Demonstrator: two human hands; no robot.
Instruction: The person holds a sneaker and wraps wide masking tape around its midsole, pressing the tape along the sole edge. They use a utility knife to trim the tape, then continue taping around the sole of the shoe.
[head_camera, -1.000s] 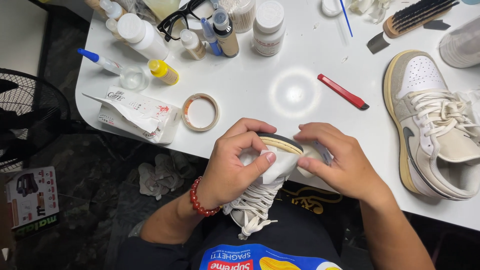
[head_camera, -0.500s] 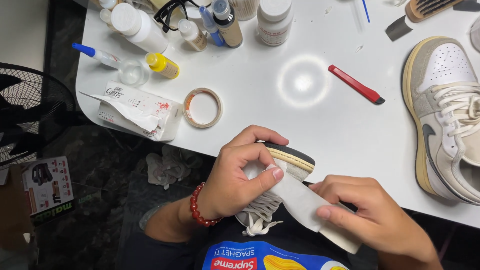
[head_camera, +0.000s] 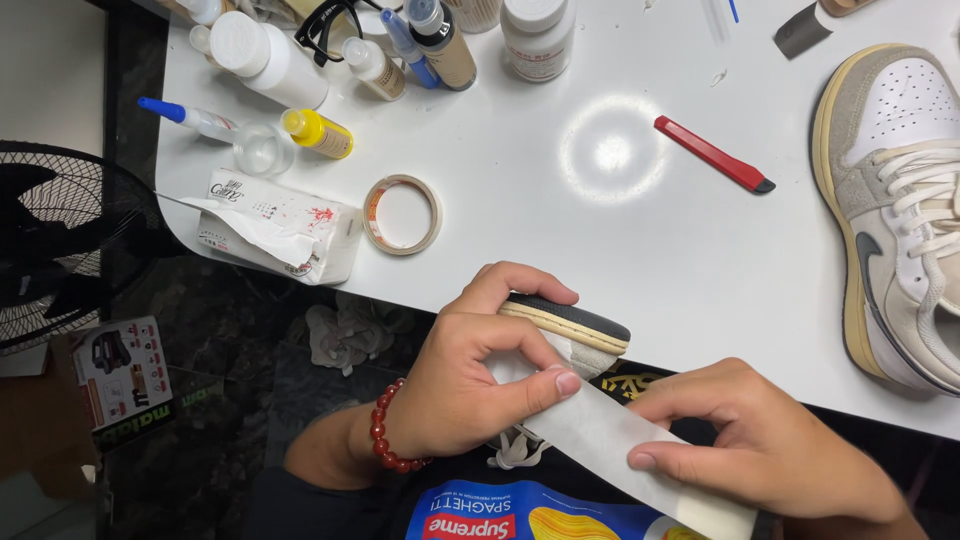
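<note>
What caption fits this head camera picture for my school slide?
Left hand holds a shoe while right hand pulls a strip of pale tape over it, beside a white table.

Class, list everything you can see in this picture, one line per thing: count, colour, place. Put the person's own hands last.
White table: one, across the top.
Grey-and-white laced sneaker: one, right edge of table.
Red utility knife: one, centre-right.
Beige masking tape roll: one, near the table's front edge.
White tissue pack: one, left of the roll.
Yellow-capped small bottle: one, upper left.
White bottles: several, along the top.
Black fan: one, far left.
Black-soled shoe: one, held at the table edge.
White tape strip: one, stretched between the hands.
Red bead bracelet: one, left wrist.
Left hand: presses the strip onto the shoe.
Right hand: pulls the strip.
</note>
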